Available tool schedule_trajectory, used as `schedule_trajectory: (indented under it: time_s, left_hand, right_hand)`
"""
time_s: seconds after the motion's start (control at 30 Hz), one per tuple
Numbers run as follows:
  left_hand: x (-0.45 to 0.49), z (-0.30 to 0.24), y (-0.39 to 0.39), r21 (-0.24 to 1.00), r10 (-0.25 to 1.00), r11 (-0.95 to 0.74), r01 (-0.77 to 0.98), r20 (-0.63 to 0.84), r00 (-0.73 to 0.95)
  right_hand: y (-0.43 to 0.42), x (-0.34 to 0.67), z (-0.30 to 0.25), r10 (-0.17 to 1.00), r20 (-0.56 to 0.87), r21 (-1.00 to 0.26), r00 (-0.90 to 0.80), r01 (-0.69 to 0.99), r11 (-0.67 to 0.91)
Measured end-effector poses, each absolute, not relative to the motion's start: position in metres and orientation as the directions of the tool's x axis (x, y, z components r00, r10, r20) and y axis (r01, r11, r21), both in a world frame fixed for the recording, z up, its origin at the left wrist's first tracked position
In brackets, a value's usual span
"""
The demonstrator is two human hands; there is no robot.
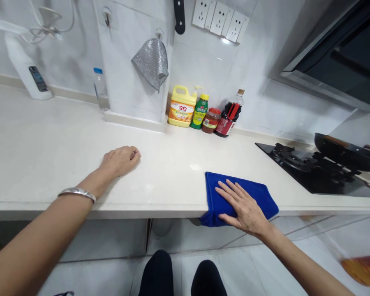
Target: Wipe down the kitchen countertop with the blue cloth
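Under my right hand (242, 207) lies a folded blue cloth (217, 185), flat on the white countertop (169, 164) and hanging a little over its front edge. The fingers of that hand are stretched out and press down on the cloth's top. My left hand (120, 160), with a silver bangle at the wrist, rests on the counter to the left. Its fingers are curled in, and no object shows in them.
Along the wall stand a yellow detergent jug (181, 107), a green bottle (200, 112), a red-lidded jar (211, 121) and a dark sauce bottle (229, 117). A black gas stove (299, 164) with a wok (347, 152) is at right; a white spray bottle (26, 65) and a water bottle (100, 90) are left.
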State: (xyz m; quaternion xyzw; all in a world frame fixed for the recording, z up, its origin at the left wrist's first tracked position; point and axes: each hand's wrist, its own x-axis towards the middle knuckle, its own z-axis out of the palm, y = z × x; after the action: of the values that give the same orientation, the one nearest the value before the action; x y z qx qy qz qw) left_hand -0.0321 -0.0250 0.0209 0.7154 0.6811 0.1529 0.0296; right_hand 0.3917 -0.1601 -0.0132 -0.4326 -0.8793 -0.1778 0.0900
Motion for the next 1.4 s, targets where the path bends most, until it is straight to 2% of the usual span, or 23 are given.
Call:
schedule_trajectory:
  time_s: [0.27,0.53,0.8,1.1,1.4]
  left_hand:
    - [-0.027,0.016,-0.026,0.179,0.983,-0.076,0.981,0.18,0.043]
    - [-0.023,0.015,-0.028,0.136,0.983,-0.058,0.989,0.182,0.033]
    - [-0.035,0.021,-0.021,0.234,0.994,-0.075,0.969,0.097,0.054]
    - [-0.048,0.018,-0.016,0.268,0.99,-0.108,0.957,0.115,0.079]
    - [-0.041,0.023,-0.016,0.253,0.997,-0.013,0.967,0.073,-0.006]
  right_hand:
    - [-0.159,0.302,-0.015,0.723,0.333,0.216,-0.605,0.796,0.566]
    - [-0.152,0.208,-0.014,0.683,0.346,0.102,-0.643,0.75,0.654]
    - [-0.15,0.14,-0.005,0.665,0.351,0.067,-0.659,0.726,0.684]
    - [-0.149,0.173,-0.001,0.608,0.342,0.155,-0.717,0.681,0.716]
    - [-0.147,0.3,-0.011,0.633,0.366,0.133,-0.682,0.712,0.69]
